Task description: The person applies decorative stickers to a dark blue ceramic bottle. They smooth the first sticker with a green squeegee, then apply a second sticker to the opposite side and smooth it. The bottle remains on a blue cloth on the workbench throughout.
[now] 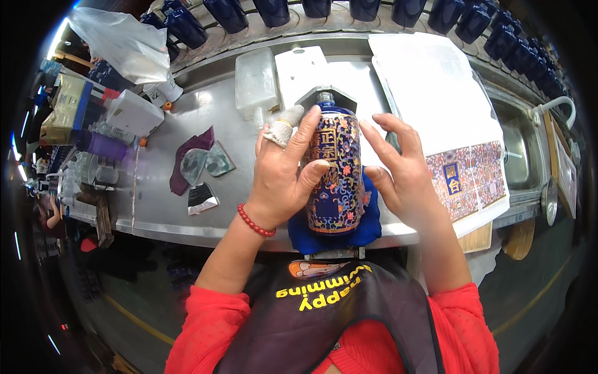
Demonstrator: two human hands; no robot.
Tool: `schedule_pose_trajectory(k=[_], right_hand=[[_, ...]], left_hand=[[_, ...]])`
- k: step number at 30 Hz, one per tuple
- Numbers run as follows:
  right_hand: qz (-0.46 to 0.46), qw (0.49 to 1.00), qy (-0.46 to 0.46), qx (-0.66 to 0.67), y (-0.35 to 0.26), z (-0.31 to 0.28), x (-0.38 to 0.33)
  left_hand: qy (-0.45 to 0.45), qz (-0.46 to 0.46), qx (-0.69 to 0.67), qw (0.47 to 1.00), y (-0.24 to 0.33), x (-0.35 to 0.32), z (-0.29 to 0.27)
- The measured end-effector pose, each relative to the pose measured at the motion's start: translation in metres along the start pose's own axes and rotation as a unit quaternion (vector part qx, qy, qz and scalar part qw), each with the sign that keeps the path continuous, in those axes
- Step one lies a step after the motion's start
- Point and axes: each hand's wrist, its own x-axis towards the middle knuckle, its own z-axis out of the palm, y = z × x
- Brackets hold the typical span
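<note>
A dark blue bottle (pixel 336 177), wrapped in a floral decal with gold characters, lies with its neck pointing away from me. It rests on a blue cloth (pixel 372 221), its neck against a grey angled support (pixel 344 100). My left hand (pixel 280 171) touches the bottle's left side, thumb and index finger stretched apart along the decal. Pale covers sit on some of its other fingers, and a red bead bracelet circles the wrist. My right hand (pixel 405 177) is open beside the bottle's right side, fingers spread; whether any fingertip touches is unclear.
Printed floral decal sheets (pixel 464 184) and large white sheets (pixel 430 81) lie to the right, before a metal sink (pixel 517 149). Purple and teal scraps (pixel 199 162) are on the left. A clear container (pixel 256 81) stands behind. Several blue bottles (pixel 271 11) line the far conveyor.
</note>
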Motion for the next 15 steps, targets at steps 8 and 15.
schedule_pose_trajectory(k=[8, 15], right_hand=[[-0.031, 0.999, -0.009, 0.018, -0.018, 0.005, -0.051], [-0.043, 0.998, -0.008, 0.055, -0.011, 0.008, -0.081]], left_hand=[[-0.006, 0.012, -0.009, 1.0, -0.007, -0.002, 0.005], [-0.017, 0.071, 0.052, 0.996, 0.028, -0.025, -0.017]])
